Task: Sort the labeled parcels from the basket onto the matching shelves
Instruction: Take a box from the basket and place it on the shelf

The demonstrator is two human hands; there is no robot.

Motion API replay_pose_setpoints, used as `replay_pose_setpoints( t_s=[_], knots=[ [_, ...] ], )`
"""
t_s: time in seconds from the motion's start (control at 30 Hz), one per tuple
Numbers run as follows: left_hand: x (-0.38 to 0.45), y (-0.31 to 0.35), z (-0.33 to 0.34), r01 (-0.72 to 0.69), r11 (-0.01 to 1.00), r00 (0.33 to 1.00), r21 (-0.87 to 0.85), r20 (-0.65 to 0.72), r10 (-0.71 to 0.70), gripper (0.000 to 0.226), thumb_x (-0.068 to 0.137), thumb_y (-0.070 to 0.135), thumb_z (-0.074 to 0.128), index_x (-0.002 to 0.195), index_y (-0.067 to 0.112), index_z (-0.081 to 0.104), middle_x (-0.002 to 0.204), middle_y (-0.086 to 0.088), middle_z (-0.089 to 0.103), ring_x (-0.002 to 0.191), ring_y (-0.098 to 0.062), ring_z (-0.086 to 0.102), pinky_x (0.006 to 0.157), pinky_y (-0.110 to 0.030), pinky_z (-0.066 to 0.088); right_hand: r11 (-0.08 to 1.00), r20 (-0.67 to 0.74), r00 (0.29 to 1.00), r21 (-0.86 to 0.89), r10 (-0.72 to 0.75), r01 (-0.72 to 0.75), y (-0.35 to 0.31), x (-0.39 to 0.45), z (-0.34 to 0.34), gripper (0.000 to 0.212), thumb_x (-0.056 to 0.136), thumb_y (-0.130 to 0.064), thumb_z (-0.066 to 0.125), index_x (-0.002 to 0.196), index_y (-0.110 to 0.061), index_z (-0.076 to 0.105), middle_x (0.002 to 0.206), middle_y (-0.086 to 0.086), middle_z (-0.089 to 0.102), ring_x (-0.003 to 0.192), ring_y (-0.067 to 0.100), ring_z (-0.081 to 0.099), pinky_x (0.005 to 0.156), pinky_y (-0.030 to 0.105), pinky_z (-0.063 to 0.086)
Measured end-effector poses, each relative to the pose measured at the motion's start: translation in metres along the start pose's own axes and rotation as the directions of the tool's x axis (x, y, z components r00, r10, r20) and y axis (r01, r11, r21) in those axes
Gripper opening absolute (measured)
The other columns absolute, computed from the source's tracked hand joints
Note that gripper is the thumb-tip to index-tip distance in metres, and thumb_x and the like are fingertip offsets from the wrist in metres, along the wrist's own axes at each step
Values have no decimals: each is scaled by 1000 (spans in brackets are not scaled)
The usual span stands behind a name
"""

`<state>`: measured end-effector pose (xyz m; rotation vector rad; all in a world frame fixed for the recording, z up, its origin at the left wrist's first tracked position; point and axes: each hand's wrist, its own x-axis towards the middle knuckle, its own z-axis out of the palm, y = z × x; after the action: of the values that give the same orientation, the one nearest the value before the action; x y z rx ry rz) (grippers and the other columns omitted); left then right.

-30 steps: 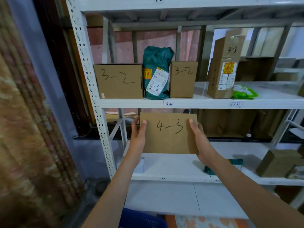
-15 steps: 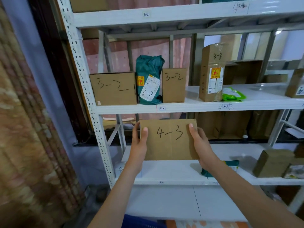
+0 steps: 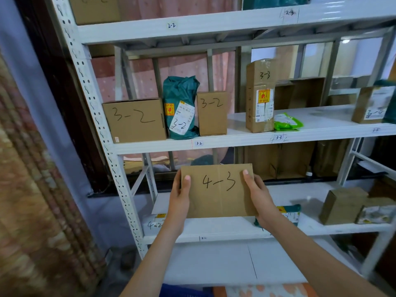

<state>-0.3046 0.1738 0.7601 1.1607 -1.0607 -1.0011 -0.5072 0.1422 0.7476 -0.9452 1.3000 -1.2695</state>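
I hold a flat cardboard parcel point(image 3: 218, 198) marked "4-3" upright in front of the white shelving. My left hand point(image 3: 179, 198) grips its left edge, my right hand point(image 3: 258, 197) its right edge. It hangs just above the fourth shelf board point(image 3: 225, 229), whose front carries a small "4-2" tag to the left of the parcel. A green bag point(image 3: 289, 212) lies on that board behind my right wrist, partly hidden. The basket is out of view, apart from a blue edge point(image 3: 182, 291) at the bottom.
The shelf above point(image 3: 235, 140) holds two "3-2" boxes point(image 3: 135, 120), a green "3-2" bag point(image 3: 181, 108), a tall "3-3" box point(image 3: 259, 95) and a light green pouch point(image 3: 287, 122). Small boxes point(image 3: 342, 205) sit at the right of the fourth shelf. A patterned curtain point(image 3: 32, 189) hangs left.
The view has shifted so the shelves sit lower and further right in the frame. The "4-3" parcel stays in both hands, now slightly lower against the fourth shelf.
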Motion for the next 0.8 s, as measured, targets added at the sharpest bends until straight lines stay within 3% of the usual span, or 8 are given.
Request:
replay_pose_setpoints(
  t_s=[0.13,0.23,0.33,0.47,0.57,0.8],
  knots=[
    [-6,-8,26,1,1000,999,4,42,-1,36,99,54,41,134,54,34,123,21,54,108,3,50,91,-28,39,999,-39,999,-16,28,-29,1,-3,-30,42,94,-67,47,127,-41,48,117,-1,58,100,21,57,75,38,49],
    [-11,-15,50,15,1000,997,-6,78,-14,38,99,54,40,137,52,33,122,27,53,108,9,49,95,-28,37,998,-60,997,0,57,-58,1,-4,-57,44,91,-71,48,127,-46,49,118,-2,59,104,24,58,90,50,54],
    [-14,-21,76,32,999,995,13,96,-33,50,101,54,38,149,47,27,132,21,46,116,0,46,99,-28,34,998,-97,993,11,67,-67,1,-2,-86,54,86,-75,51,132,-47,49,120,-3,60,109,26,59,99,55,51],
    [-20,-26,118,26,998,989,55,144,-33,40,101,53,36,141,48,28,119,23,51,106,6,49,93,-30,38,998,-158,986,28,55,-51,-2,-3,-130,61,85,-75,53,137,-42,50,121,-1,63,108,26,60,97,53,51],
    [-29,-29,151,51,996,982,67,176,-62,35,100,55,34,133,42,31,116,16,53,102,2,51,83,-30,41,999,-170,985,28,34,-30,-2,-7,-164,60,87,-73,51,137,-40,51,121,-2,63,109,25,60,101,52,49],
    [-48,-38,224,89,989,959,118,257,-117,33,100,58,30,127,39,29,109,18,52,98,-2,51,88,-38,40,1000,-222,975,17,10,-6,-3,-14,-241,56,89,-71,51,134,-38,52,123,-2,61,113,25,58,107,51,44]
  ],
)
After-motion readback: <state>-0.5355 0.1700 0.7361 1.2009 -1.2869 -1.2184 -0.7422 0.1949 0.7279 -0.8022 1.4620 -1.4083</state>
